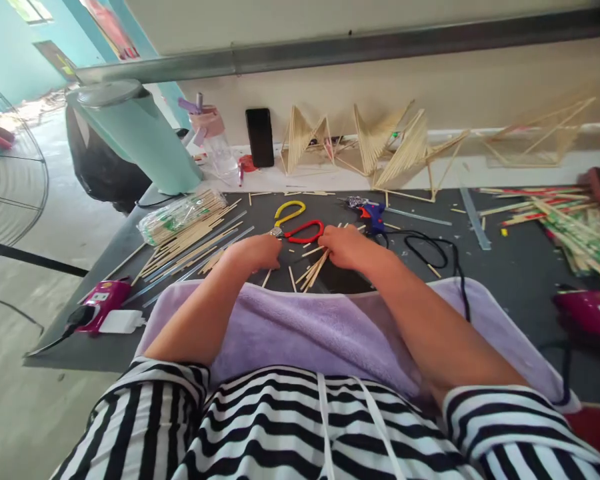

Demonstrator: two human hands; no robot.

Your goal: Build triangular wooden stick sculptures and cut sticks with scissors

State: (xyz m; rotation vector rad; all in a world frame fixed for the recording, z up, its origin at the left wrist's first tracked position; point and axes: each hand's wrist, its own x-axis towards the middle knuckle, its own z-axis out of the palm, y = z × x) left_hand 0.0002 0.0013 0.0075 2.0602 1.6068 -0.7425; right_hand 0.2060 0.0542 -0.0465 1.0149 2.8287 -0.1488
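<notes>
My left hand [264, 253] is closed low over the dark table, beside the scissors and the long sticks; anything between its fingers is too small to make out. My right hand [344, 245] is closed around the upper ends of some thin wooden sticks [316, 272], which fan out toward the table's front edge. Between and just beyond my hands lie the scissors [305, 230], with one yellow and one red handle loop. A blue and orange glue gun [373, 217] rests beyond my right hand. Long sticks [193, 235] are spread at the left.
Stick frames [370, 143] line the wall beside a phone [260, 138], a bottle [217, 143] and a tall green tumbler [145, 137]. A black cable [443, 247] curls at the right. Magenta power adapters [105, 300] sit at the left and right. A purple cloth [295, 327] covers the front edge.
</notes>
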